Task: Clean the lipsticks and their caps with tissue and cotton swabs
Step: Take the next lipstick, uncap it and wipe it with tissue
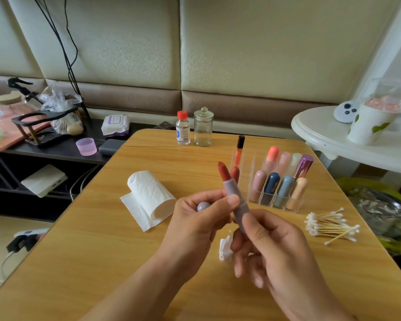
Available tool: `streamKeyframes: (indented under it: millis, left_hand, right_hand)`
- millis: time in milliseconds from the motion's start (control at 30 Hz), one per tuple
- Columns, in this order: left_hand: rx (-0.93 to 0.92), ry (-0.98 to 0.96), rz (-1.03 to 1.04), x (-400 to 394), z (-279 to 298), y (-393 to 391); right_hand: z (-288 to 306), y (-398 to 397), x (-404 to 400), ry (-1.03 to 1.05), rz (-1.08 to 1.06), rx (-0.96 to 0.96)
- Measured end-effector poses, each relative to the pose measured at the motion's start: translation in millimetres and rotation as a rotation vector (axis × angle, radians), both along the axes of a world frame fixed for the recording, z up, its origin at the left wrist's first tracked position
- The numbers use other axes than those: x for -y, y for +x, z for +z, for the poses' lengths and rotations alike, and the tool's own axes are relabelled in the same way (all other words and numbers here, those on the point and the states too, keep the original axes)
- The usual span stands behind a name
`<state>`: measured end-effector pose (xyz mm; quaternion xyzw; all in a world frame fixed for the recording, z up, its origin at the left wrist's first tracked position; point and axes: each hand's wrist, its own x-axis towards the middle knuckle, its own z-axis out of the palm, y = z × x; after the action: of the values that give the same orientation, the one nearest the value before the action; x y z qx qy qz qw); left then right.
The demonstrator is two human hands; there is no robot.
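Fingers (235, 200) of both hands are being clamped on an uncapped mauve lipstick tube (237, 202), its rounded cap (203, 206) palmed left; wiping with crumpled white tissue (226, 250) is judged next.

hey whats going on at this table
A person is cleaning lipsticks. The right hand holds an open lipstick with its red stick wound out; the left hand steadies it while holding its cap. A crumpled tissue lies below the hands. More lipsticks wait in a clear organizer, beside cotton swabs and a tissue roll.
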<state>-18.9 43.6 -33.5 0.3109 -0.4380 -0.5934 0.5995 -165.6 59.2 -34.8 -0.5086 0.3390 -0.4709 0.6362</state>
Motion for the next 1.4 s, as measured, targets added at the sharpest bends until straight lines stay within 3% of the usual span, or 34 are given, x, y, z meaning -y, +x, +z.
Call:
streamKeyframes:
  millis: [200,433,533,667,800,1000,1233,1300,1400]
  left_hand:
    - [0.019,-0.027,-0.107,-1,2,2]
    - [-0.054,0.04,-0.122,-4,-4,-11]
    - [-0.139,0.107,-0.049,0,-4,-7]
    - [-0.267,0.17,0.069,9,-1,4]
    - [-0.239,0.158,0.03,9,0,6]
    - [-0.08,0.137,0.014,7,0,6]
    - [0.017,0.118,0.046,8,-2,5]
    - [0.011,0.14,0.04,9,-3,7]
    - [0.019,0.15,-0.001,8,-4,6]
  right_hand:
    - [0,-1,1,0.0,0.101,0.024]
    - [8,8,-4,-0.104,-0.208,-0.072]
    - [-1,1,-4,-0.315,-0.227,-0.283]
    - [-3,-25,7,-0.665,-0.504,-0.805]
    - [-5,-24,9,-0.573,-0.366,-1.215]
    - [0,-15,5,-0.509,-0.189,-1.382]
    - [-12,-18,7,-0.617,-0.138,-1.31]
    - [-14,-23,12,-0.663,-0.306,-1.14]
    - [-7,-32,19,-0.668,-0.579,-0.715]
